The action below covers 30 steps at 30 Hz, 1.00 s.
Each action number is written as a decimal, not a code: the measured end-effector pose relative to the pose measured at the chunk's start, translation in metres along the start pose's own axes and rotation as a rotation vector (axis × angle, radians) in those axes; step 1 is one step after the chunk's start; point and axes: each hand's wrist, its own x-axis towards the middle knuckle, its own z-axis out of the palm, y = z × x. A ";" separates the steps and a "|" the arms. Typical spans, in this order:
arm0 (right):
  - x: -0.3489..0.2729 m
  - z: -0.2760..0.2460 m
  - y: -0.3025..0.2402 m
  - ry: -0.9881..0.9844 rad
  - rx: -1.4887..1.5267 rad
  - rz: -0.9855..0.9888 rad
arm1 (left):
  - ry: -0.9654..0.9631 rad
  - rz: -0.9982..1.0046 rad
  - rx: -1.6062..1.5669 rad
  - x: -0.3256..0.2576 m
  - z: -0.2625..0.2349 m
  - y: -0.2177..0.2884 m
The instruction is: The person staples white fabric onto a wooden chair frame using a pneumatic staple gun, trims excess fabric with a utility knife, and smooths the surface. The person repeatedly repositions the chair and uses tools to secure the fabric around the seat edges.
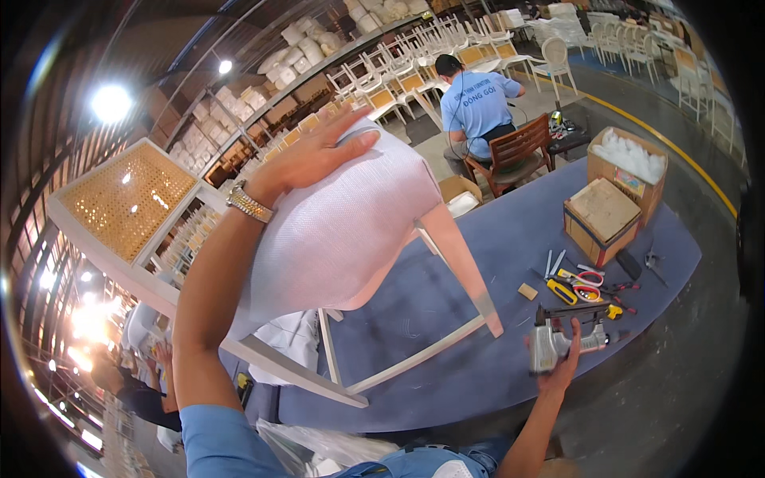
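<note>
A white wooden chair [271,370] with a woven cane back stands tilted on the blue-grey worktable [398,398]. Its padded seat [343,223] is covered in pale fabric. My left hand [319,159] lies flat on the far part of the seat, fingers stretched out, with a metal watch on the wrist. To the right of the chair, my right hand [567,362] is closed around a silver and black staple gun [547,347], held near the table's front edge. The gun's nose points left, toward the chair legs; part of its grip is behind my fingers.
Scissors [588,293], a yellow-handled cutter [561,291] and pliers [625,288] lie beyond the gun. Two cardboard boxes [603,219] stand at the table's right end, one holding white stuffing. A co-worker [480,107] sits past the table; another person [135,390] is at left.
</note>
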 end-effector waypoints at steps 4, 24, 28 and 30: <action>-0.052 0.058 0.040 -0.327 0.018 -0.089 | -0.079 0.120 -0.005 0.001 0.005 0.020; 0.019 0.237 0.112 -0.759 -0.764 -1.328 | 0.497 0.112 0.728 -0.059 0.085 0.089; 0.020 0.241 0.114 -0.770 -0.808 -1.320 | 0.518 0.080 0.768 -0.061 0.091 0.091; 0.021 0.241 0.112 -0.773 -0.830 -1.322 | 0.518 0.078 0.783 -0.060 0.093 0.090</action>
